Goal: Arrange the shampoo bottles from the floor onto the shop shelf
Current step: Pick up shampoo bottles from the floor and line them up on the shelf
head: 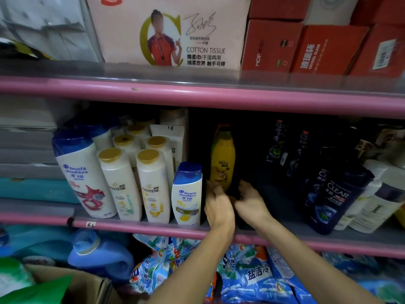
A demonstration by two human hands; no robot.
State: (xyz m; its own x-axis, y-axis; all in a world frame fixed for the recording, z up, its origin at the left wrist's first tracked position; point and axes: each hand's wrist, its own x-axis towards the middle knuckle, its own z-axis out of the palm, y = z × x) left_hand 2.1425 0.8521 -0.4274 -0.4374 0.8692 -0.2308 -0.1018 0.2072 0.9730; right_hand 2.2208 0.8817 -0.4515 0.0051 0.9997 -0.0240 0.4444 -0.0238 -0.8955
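Between the white and dark bottles, your left hand [215, 199] and right hand [248, 199] reach in, loosely open, toward the upright yellow bottle [222, 163] just behind.

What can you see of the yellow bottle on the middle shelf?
The yellow bottle stands upright, set back in the dark gap of the middle shelf, alone. Glossy plastic by the look, with a green shoulder and cap and a printed brown and gold label. Its base is hidden behind the left hand; whether the fingers touch it cannot be told. An orange shape shows behind its neck.
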